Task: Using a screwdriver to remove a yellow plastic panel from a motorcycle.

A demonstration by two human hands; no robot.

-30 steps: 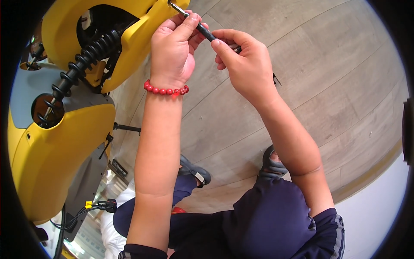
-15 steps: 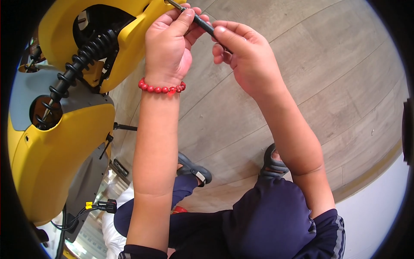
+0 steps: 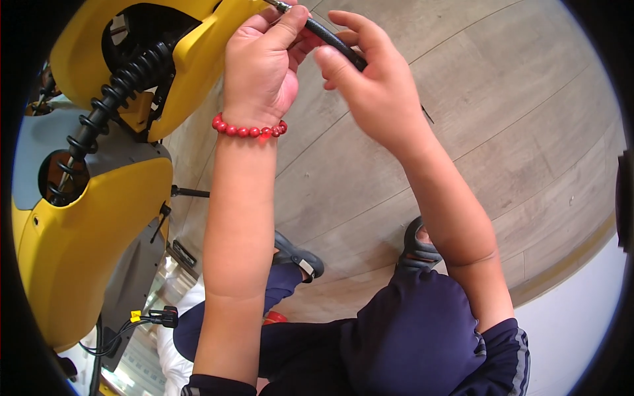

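A screwdriver with a black knurled handle and metal shaft slants at the top of the view. My left hand pinches it near the shaft between thumb and fingers; a red bead bracelet circles that wrist. The shaft's far end lies by the edge of the yellow body panel, where the picture's rim cuts off its tip. Around the handle's rear end, my right hand has its fingers loosened and spread, the thumb apart from the handle.
On the left stands a yellow and grey vehicle body with a black coil-spring shock absorber. Black cables with a connector hang below it. A thin dark object lies on the wood-look floor, beyond my right wrist.
My right hand has loosened from the screwdriver handle, its fingers spreading and the hand shifting slightly up-left. More of the handle shows. My left hand still grips near the shaft.
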